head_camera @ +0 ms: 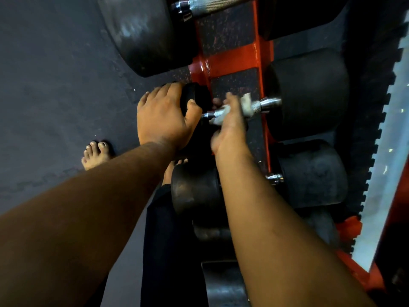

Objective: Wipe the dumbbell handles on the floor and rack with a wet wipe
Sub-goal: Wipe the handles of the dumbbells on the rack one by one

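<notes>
A dumbbell lies across the red rack [234, 60], its chrome handle [263, 105] running between two black round heads. My left hand [161, 116] grips the near head [195, 95], fingers over its top and thumb curled on its face. My right hand [230, 122] wraps a whitish wet wipe [246, 105] around the middle of the handle; the wipe shows on both sides of my fingers. The far head [309, 94] rests on the rack's back rail.
A larger dumbbell [143, 34] sits further up the rack with its knurled handle [208, 5] showing. More dumbbells [314, 176] lie nearer me. My bare foot [95, 155] stands on the dark floor at left. A white toothed strip [389, 134] runs along the right.
</notes>
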The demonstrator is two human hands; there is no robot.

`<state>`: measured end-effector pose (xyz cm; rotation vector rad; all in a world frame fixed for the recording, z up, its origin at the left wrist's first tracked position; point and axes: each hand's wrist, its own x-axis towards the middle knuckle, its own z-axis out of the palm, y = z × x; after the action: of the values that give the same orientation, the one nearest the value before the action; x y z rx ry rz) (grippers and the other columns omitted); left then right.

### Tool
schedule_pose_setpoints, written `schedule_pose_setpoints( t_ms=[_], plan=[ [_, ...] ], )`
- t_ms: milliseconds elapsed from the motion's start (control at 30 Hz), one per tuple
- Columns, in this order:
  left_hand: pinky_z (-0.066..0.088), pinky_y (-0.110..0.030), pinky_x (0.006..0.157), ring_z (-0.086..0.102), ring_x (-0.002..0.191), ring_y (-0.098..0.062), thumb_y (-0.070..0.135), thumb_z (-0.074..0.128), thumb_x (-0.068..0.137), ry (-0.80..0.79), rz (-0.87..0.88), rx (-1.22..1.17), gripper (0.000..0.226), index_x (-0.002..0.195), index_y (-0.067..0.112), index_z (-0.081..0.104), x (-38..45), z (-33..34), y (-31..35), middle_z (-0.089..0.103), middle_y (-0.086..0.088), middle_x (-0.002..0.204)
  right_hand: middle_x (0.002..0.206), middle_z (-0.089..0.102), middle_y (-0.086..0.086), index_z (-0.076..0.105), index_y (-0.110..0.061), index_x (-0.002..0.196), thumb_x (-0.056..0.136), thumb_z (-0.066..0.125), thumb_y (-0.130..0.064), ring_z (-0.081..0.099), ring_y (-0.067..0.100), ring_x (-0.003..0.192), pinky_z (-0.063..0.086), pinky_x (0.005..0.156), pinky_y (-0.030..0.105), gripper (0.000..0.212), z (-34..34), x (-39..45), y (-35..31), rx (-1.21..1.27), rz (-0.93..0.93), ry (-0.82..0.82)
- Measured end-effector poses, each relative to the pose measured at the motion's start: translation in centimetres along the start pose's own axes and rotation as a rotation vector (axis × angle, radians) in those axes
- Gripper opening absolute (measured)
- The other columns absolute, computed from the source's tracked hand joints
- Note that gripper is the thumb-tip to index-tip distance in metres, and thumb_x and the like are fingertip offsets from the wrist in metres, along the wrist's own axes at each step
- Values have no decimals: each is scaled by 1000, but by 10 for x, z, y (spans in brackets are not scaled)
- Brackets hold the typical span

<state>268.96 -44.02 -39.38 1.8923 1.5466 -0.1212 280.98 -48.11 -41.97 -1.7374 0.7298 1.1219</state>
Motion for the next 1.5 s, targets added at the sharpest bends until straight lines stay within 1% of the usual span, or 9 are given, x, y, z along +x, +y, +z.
schedule_pose_setpoints(
  t_ms=[233, 367, 633, 733, 867, 1033, 1200, 1400, 1500],
  plan=[
    [42, -49, 103, 60, 115, -36, 48, 36, 92, -9, 1, -4, 56, 126, 12, 63, 1, -1, 0, 69, -14, 120, 60, 62, 0, 59, -14, 73, 88, 73, -14, 61, 13, 50, 51, 54, 29, 20, -6, -2, -12, -1, -5, -9],
    [42, -49, 104, 60, 115, -36, 47, 37, 92, -13, 3, 0, 56, 126, 12, 63, 1, 0, 0, 69, -14, 121, 68, 62, -2, 60, -18, 70, 86, 76, -22, 59, 17, 71, 50, 73, 36, 23, -5, -2, -15, 61, -50, 52],
    [44, -51, 103, 61, 112, -36, 47, 38, 92, -4, 3, -7, 53, 122, 11, 63, 1, 1, 0, 69, -13, 118, 105, 75, 5, 68, -23, 111, 83, 62, -69, 72, 23, 98, 58, 93, 48, 54, -9, -37, 18, -524, 15, -82],
    [43, -50, 104, 60, 113, -36, 46, 39, 92, -2, 3, -6, 52, 122, 12, 63, 1, 1, 0, 69, -14, 118, 106, 72, 3, 68, -18, 119, 99, 48, -58, 68, 17, 90, 57, 79, 33, 49, -17, -51, 9, -802, 27, -131],
    [43, -50, 104, 60, 113, -36, 47, 38, 92, -6, 8, -4, 53, 121, 11, 64, 2, 0, -1, 69, -14, 119, 107, 75, 4, 74, -22, 115, 93, 63, -36, 69, 26, 101, 56, 88, 41, 28, -35, -51, -16, -1207, -314, -137],
    [42, -48, 103, 60, 113, -35, 49, 36, 93, -6, 14, 7, 54, 122, 13, 64, 4, 1, -4, 69, -13, 118, 134, 63, 6, 62, -14, 132, 81, 66, -7, 49, 29, 133, 37, 115, 46, 52, -43, -43, -38, -1547, -1325, -4],
    [41, -47, 104, 60, 113, -32, 48, 37, 93, 1, 16, 10, 51, 120, 14, 64, 4, 1, -1, 69, -10, 118, 160, 35, 7, 28, -17, 157, 91, 38, -13, 12, 27, 155, -8, 120, 64, 66, -43, -11, -26, -2113, -1221, -176],
    [39, -48, 105, 59, 115, -32, 50, 34, 94, 11, 19, 4, 52, 118, 14, 62, 3, 1, -2, 68, -11, 119, 169, -6, 7, 1, -11, 161, 93, 11, -16, -7, 27, 156, 2, 120, 64, 69, -74, -22, -8, -2361, -1328, -296],
    [28, -51, 119, 50, 134, -30, 53, 25, 96, -14, 1, -2, 63, 138, 16, 56, -6, 5, -5, 60, -10, 140, 169, -6, 8, 7, -10, 161, 94, 29, -18, -6, 26, 156, 6, 121, 62, 71, -99, -26, -7, -2420, -1348, -354]
  ],
)
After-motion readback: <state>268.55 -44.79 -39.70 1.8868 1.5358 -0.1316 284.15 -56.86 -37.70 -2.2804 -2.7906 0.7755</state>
